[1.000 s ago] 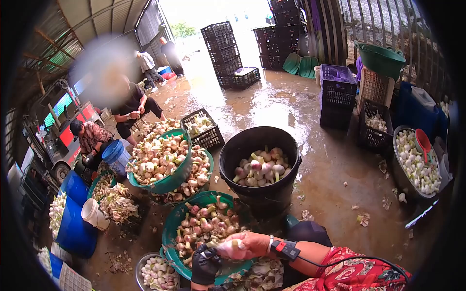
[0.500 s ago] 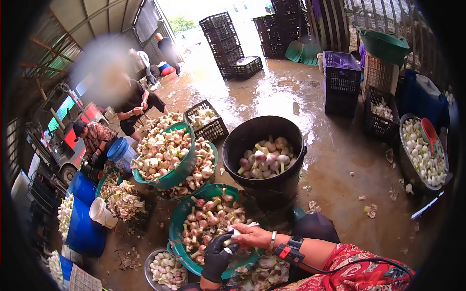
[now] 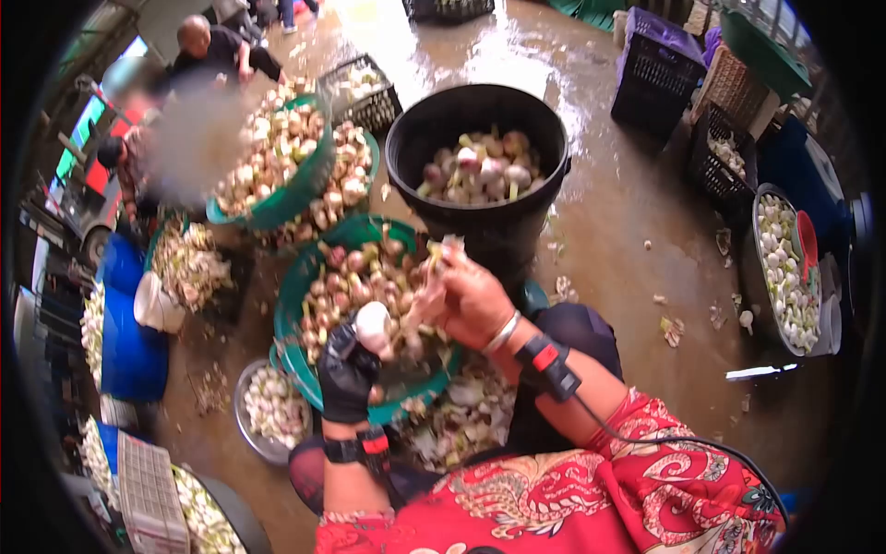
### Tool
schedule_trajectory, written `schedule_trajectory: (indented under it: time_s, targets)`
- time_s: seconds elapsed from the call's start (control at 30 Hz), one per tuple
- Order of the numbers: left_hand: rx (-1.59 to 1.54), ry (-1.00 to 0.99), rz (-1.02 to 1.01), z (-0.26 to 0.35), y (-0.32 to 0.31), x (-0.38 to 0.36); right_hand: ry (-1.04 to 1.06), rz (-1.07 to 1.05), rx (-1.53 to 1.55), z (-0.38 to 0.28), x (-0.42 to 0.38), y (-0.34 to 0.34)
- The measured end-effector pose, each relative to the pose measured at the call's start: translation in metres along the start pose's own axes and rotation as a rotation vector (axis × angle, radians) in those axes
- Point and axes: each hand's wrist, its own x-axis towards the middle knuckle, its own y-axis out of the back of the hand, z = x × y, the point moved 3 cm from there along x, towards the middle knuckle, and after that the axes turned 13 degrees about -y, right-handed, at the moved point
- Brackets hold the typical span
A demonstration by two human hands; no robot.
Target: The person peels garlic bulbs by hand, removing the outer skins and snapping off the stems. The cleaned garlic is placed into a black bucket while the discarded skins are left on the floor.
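Note:
My left hand, in a black glove, grips a white garlic bulb over the green basin. Papery garlic skin hangs from the closed fingers of my bare right hand, just right of the bulb. Beneath both hands, the basin holds many unpeeled garlic bulbs with stems. Beyond it stands a black bucket with paler bulbs inside. A metal bowl of white garlic sits to the left of my left forearm.
Stacked green tubs heaped with garlic stand ahead on the left. Blue barrels are farther left, and co-workers sit behind. Discarded skins lie by my knees. On the right are a large tub of white garlic and black crates.
My hands have moved apart, from working together at the bulb. The right hand has pulled skin away, and the bulb now shows white in my left hand. The view has tilted downward.

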Motion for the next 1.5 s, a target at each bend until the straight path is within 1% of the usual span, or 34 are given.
schedule_trajectory:
  time_s: [0.03,0.07,0.1,0.13,0.17,0.23,0.3,0.37,0.4,0.43,0.5,0.53,0.57,0.6,0.63,0.7,0.77,0.8,0.83,0.87,0.9,0.93,0.97,1.0,1.03,1.13,1.2,1.23,1.33,1.37,1.4,1.43,1.47,1.5]
  targets:
    - [-0.691,0.446,0.167,-0.025,0.021,-0.001,-0.129,0.023,0.241,-0.02,-0.017,-0.024]
    - [-0.75,0.342,0.083,-0.027,0.025,-0.001,-0.288,-0.026,-0.205,-0.013,-0.019,-0.012]
    - [-0.288,0.176,0.149,-0.016,0.016,-0.001,-0.389,-0.097,-0.662,-0.013,-0.022,-0.004]
    - [-0.312,0.215,0.158,-0.011,0.011,0.002,-0.523,-0.168,-0.909,-0.003,-0.025,-0.005]
    - [-0.343,0.25,0.161,-0.008,0.006,0.005,-0.665,-0.088,-1.1,0.001,-0.033,-0.004]
    - [-0.323,0.256,0.177,-0.008,-0.001,0.009,-0.255,-0.088,-1.345,0.005,-0.027,0.002]
    - [-0.316,0.245,0.163,-0.007,-0.011,0.03,-0.229,-0.026,-1.306,0.003,-0.021,0.003]
    - [-0.058,0.087,-0.069,0.003,-0.019,0.065,-0.116,0.054,-1.289,-0.001,-0.025,-0.004]
    - [-0.196,0.085,0.029,0.011,-0.033,0.089,-0.033,0.063,-1.269,0.0,-0.023,-0.005]
    - [-0.298,0.026,-0.118,0.024,-0.044,0.115,-0.034,0.079,-1.21,0.0,-0.022,-0.007]
    - [-0.032,-0.141,-0.025,0.075,-0.086,0.144,-0.165,0.107,-1.158,-0.006,-0.021,-0.01]
    - [0.024,-0.166,-0.048,0.069,-0.091,0.159,-0.082,0.133,-1.146,-0.004,-0.02,-0.005]
    - [0.081,-0.192,-0.074,0.061,-0.093,0.173,-0.034,0.167,-1.19,-0.011,-0.023,-0.008]
    - [0.107,-0.128,-0.18,0.05,-0.1,0.181,0.03,0.166,-1.206,-0.011,-0.022,-0.005]
    - [0.185,-0.032,-0.35,0.038,-0.109,0.187,0.089,0.164,-1.224,-0.009,-0.023,-0.003]
    - [0.231,0.024,-0.536,0.006,-0.138,0.206,0.162,0.148,-1.215,-0.014,-0.025,-0.004]
    - [0.358,0.026,-0.579,-0.028,-0.162,0.231,0.111,0.175,-1.17,-0.024,-0.028,-0.009]
    - [0.279,-0.03,-0.569,-0.043,-0.175,0.241,0.126,0.194,-1.083,-0.027,-0.027,-0.009]
    - [0.248,-0.003,-0.616,-0.08,-0.178,0.261,0.088,0.214,-1.032,-0.033,-0.028,-0.009]
    - [0.46,0.02,-0.666,-0.11,-0.179,0.279,0.071,0.226,-0.957,-0.036,-0.028,-0.006]
    - [0.673,0.042,-0.711,-0.12,-0.186,0.289,0.055,0.237,-0.883,-0.039,-0.028,-0.003]
    - [0.763,0.091,-0.769,-0.132,-0.193,0.295,0.021,0.269,-0.816,-0.042,-0.028,0.0]
    - [0.854,0.142,-0.827,-0.137,-0.201,0.297,0.052,0.288,-0.743,-0.044,-0.028,0.004]
    - [0.842,0.141,-0.839,-0.153,-0.205,0.302,-0.062,0.265,-0.714,-0.046,-0.029,0.007]
    - [0.962,0.185,-0.808,-0.181,-0.205,0.311,-0.176,0.244,-0.685,-0.051,-0.031,0.009]
    - [0.967,0.097,-0.807,-0.185,-0.22,0.317,-0.212,0.239,-0.635,-0.065,-0.033,0.01]
    - [0.73,0.557,-0.781,-0.164,-0.219,0.313,-0.218,0.231,-0.581,-0.068,-0.034,0.011]
    - [0.74,0.554,-0.779,-0.156,-0.214,0.314,-0.215,0.249,-0.568,-0.068,-0.034,0.012]
    - [0.227,0.369,-0.653,-0.109,-0.189,0.301,-0.14,0.306,-0.531,-0.067,-0.034,0.013]
    - [0.075,0.319,-0.593,-0.072,-0.184,0.285,-0.102,0.351,-0.536,-0.068,-0.034,0.013]
    - [0.024,0.311,-0.612,-0.035,-0.178,0.264,0.062,0.435,-0.613,-0.069,-0.031,0.014]
    - [-0.026,0.305,-0.628,-0.004,-0.172,0.241,0.044,0.472,-0.561,-0.071,-0.031,0.011]
    - [0.07,0.247,-0.604,0.014,-0.162,0.219,0.127,0.466,-0.581,-0.078,-0.031,0.005]
    - [0.151,0.315,-0.605,0.026,-0.147,0.195,0.22,0.446,-0.623,-0.082,-0.029,0.0]
